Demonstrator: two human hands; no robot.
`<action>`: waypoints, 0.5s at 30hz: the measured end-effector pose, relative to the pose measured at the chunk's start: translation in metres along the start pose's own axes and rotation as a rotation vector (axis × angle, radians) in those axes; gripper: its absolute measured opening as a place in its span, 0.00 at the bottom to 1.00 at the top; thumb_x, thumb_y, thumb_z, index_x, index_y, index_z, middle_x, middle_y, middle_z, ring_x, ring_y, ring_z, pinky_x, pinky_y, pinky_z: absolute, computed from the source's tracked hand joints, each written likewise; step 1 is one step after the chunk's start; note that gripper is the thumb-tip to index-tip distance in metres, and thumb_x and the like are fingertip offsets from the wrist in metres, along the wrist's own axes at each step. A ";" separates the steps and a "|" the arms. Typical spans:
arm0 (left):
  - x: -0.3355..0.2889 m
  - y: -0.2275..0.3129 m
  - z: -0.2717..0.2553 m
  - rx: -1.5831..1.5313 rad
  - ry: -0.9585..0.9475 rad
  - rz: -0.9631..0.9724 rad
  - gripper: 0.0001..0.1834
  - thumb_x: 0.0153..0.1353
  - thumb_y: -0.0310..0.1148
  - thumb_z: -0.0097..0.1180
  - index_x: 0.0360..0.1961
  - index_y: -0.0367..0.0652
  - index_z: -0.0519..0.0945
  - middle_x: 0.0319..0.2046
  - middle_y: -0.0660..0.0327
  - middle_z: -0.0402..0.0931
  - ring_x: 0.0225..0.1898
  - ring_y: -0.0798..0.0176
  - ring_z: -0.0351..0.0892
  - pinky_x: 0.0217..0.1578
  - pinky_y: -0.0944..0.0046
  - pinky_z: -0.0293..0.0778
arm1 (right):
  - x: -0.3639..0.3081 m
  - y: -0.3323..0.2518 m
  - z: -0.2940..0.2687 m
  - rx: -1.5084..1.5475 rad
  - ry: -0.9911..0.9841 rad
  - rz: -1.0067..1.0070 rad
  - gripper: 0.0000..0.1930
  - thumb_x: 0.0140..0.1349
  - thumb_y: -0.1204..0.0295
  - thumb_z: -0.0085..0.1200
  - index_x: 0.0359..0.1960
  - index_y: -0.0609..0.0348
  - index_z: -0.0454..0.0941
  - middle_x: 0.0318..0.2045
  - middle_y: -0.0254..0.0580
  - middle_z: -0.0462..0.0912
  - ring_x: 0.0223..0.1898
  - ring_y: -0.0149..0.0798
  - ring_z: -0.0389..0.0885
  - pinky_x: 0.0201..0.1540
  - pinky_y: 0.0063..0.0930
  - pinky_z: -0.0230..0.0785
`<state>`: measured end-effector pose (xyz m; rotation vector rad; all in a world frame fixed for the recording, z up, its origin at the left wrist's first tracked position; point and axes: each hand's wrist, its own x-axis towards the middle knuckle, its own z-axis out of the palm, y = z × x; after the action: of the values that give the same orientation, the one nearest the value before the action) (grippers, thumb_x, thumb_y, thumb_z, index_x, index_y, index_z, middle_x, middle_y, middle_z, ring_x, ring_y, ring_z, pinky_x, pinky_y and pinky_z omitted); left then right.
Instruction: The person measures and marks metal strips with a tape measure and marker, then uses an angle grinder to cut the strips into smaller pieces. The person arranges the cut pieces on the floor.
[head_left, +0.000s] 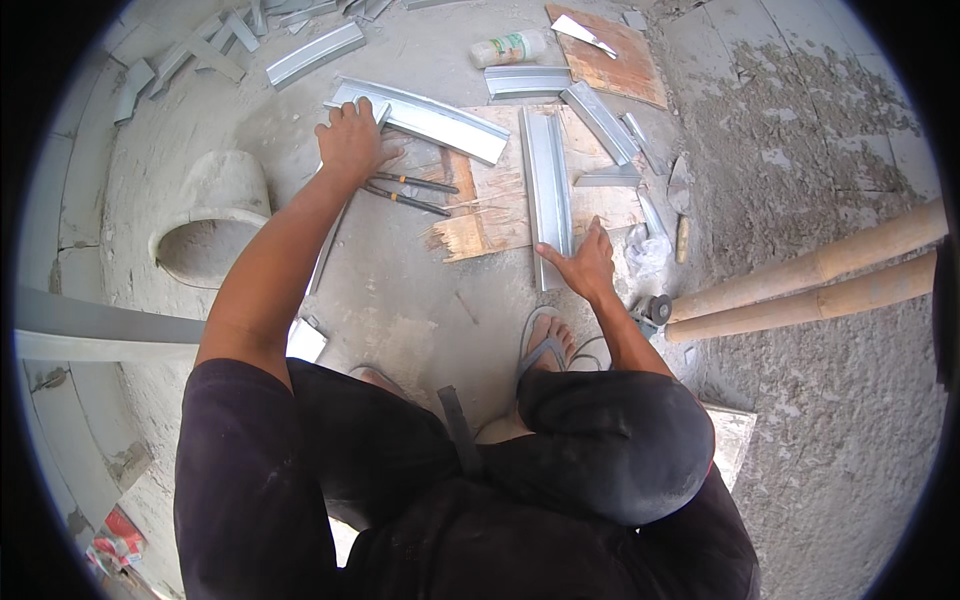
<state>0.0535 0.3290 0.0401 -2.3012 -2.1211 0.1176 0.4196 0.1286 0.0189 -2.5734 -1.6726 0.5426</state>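
Note:
My left hand [352,142] curls over a narrow metal strip [330,240] that slants down toward me. Its fingertips are beside the left end of a metal channel [430,118] lying crosswise. Just below that hand is a tool with two black handles [412,190]; its head is hidden. On the right, another metal channel [546,180] lies lengthwise across a worn plywood board [497,200]. My right hand [585,265] grips its near right edge, thumb over the channel and fingers along the outer side.
More channel offcuts [600,122] lie right of the board. Beyond are a trowel [682,190], a clear plastic bag [648,252], an angle grinder [654,312] and bamboo poles [810,265]. A bucket [222,190] lies tipped at left; a bottle [508,48] lies at the back.

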 end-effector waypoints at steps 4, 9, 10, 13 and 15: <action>0.004 -0.003 -0.010 -0.040 0.001 -0.074 0.47 0.59 0.68 0.69 0.67 0.42 0.75 0.58 0.48 0.80 0.63 0.42 0.79 0.57 0.38 0.80 | 0.053 -0.014 -0.003 0.319 0.160 -0.170 0.67 0.56 0.36 0.71 0.80 0.76 0.48 0.75 0.77 0.59 0.78 0.70 0.56 0.77 0.58 0.57; -0.013 0.005 -0.046 -0.052 -0.279 -0.038 0.42 0.61 0.62 0.71 0.61 0.36 0.80 0.57 0.46 0.83 0.61 0.43 0.81 0.57 0.43 0.82 | 0.091 -0.054 0.029 0.175 0.030 -0.058 0.64 0.55 0.45 0.75 0.81 0.70 0.47 0.72 0.68 0.65 0.74 0.64 0.64 0.73 0.55 0.64; -0.015 0.006 -0.054 -0.027 -0.326 0.001 0.41 0.61 0.60 0.71 0.61 0.36 0.80 0.57 0.46 0.83 0.61 0.43 0.82 0.57 0.43 0.82 | 0.097 -0.054 0.032 0.152 -0.012 -0.031 0.64 0.54 0.47 0.77 0.81 0.69 0.46 0.71 0.66 0.67 0.72 0.63 0.66 0.72 0.54 0.65; -0.037 0.030 -0.093 0.076 -0.307 0.158 0.38 0.59 0.51 0.74 0.66 0.42 0.78 0.62 0.46 0.79 0.65 0.44 0.79 0.62 0.44 0.77 | 0.102 -0.038 0.020 0.153 -0.071 -0.101 0.61 0.53 0.58 0.77 0.81 0.68 0.48 0.67 0.61 0.71 0.68 0.60 0.70 0.69 0.53 0.68; -0.062 0.047 -0.098 0.054 -0.010 0.451 0.40 0.55 0.46 0.77 0.67 0.44 0.77 0.65 0.48 0.76 0.68 0.45 0.74 0.66 0.46 0.73 | 0.093 -0.024 -0.014 0.097 -0.089 -0.276 0.57 0.54 0.67 0.74 0.82 0.65 0.49 0.66 0.58 0.74 0.67 0.59 0.72 0.71 0.53 0.67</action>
<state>0.1010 0.2674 0.1385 -2.7014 -1.5415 0.1855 0.4365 0.2239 0.0114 -2.2320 -1.9346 0.7084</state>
